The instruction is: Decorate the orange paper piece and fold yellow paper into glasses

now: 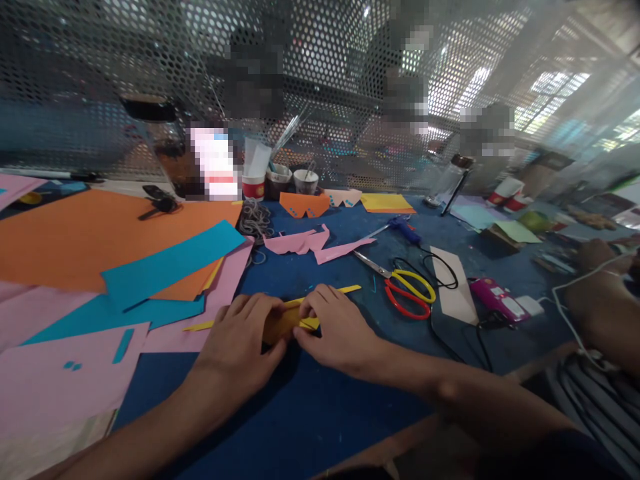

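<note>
Between my hands is a folded piece of yellow paper (281, 325), held low over the blue tabletop (280, 420). My left hand (243, 337) has its fingers curled over the left part of the paper, thumb along the near edge. My right hand (340, 330) pinches the right part between thumb and fingers. Narrow yellow ends stick out past both hands. Scissors (395, 283) with red and yellow handles lie to the right of my right hand, blades slightly apart. Beyond my hands rest cut pink paper pieces (300, 241). My fingers hide part of the fold.
Pink, orange (100, 233) and blue sheets (175, 263) overlap at left. A blue glue gun (406, 230) with a black cord, a pale paper strip (453, 287) and a magenta box (500, 300) are at right. Paper cups (253, 187) stand before a perforated metal screen. Another person's arm (600, 293) reaches in.
</note>
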`<state>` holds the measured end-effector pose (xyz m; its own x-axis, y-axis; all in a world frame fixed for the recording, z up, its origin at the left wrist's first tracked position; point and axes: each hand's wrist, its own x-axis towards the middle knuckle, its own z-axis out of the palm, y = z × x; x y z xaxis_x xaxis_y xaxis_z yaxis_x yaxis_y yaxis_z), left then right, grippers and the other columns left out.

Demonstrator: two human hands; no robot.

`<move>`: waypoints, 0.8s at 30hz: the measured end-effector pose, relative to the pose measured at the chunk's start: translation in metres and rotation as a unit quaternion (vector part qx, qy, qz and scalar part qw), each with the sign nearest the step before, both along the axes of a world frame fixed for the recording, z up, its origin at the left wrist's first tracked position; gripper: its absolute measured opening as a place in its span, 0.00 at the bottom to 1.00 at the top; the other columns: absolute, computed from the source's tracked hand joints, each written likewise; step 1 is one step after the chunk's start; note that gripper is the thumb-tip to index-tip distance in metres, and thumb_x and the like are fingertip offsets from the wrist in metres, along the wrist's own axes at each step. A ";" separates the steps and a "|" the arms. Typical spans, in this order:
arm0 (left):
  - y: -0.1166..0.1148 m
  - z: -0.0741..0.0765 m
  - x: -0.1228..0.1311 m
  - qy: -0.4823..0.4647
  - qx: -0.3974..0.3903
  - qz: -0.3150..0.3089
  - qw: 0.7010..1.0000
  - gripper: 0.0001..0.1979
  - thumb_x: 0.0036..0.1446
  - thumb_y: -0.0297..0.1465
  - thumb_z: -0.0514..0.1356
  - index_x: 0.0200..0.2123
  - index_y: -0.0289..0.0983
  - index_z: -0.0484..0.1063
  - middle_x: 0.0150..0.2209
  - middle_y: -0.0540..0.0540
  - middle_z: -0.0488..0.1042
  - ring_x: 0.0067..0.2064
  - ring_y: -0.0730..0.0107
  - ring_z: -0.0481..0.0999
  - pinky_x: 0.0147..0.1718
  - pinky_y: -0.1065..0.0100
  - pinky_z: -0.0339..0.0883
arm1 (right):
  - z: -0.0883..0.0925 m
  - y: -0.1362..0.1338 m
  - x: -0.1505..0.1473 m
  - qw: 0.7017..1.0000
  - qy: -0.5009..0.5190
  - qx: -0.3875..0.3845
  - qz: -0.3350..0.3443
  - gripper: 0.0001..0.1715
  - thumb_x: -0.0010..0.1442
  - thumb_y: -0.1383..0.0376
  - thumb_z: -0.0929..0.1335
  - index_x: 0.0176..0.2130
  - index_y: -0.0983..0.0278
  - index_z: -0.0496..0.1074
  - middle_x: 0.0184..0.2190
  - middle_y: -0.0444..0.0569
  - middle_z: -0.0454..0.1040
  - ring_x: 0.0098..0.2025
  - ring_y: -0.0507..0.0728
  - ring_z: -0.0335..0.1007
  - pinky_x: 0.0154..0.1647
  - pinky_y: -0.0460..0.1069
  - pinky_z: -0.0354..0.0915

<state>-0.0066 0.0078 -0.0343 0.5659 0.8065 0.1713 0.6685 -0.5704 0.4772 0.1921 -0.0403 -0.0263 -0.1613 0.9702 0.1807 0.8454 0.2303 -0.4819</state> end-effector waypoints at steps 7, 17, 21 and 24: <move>-0.001 0.003 0.003 0.015 -0.014 0.011 1.000 0.11 0.56 0.34 0.59 0.44 0.41 0.71 0.45 0.41 0.79 0.50 0.46 0.73 0.48 0.47 0.65 | -0.001 -0.001 -0.001 1.000 -0.002 0.010 0.003 0.09 0.60 0.63 0.70 0.40 0.61 0.67 0.42 0.49 0.74 0.47 0.60 0.69 0.51 0.56 0.65; -0.001 0.001 0.005 0.017 -0.001 0.010 1.000 0.12 0.55 0.33 0.60 0.44 0.41 0.71 0.46 0.41 0.78 0.51 0.44 0.73 0.49 0.46 0.65 | -0.001 -0.003 -0.004 0.999 -0.023 0.026 -0.006 0.10 0.57 0.63 0.69 0.40 0.61 0.67 0.42 0.49 0.73 0.46 0.61 0.68 0.51 0.56 0.65; -0.001 0.001 0.005 0.027 -0.005 0.016 0.999 0.12 0.55 0.34 0.60 0.43 0.41 0.71 0.46 0.41 0.79 0.51 0.43 0.73 0.49 0.46 0.66 | -0.001 -0.002 -0.008 0.999 -0.035 0.022 -0.022 0.10 0.55 0.63 0.68 0.39 0.61 0.66 0.42 0.49 0.73 0.46 0.61 0.68 0.50 0.57 0.64; -0.001 0.002 0.004 0.035 -0.006 0.018 0.999 0.12 0.54 0.34 0.61 0.43 0.41 0.71 0.46 0.40 0.79 0.51 0.43 0.73 0.49 0.46 0.66 | -0.001 0.000 -0.008 0.999 -0.040 0.023 -0.022 0.10 0.54 0.65 0.67 0.38 0.61 0.66 0.41 0.49 0.73 0.45 0.61 0.68 0.49 0.56 0.64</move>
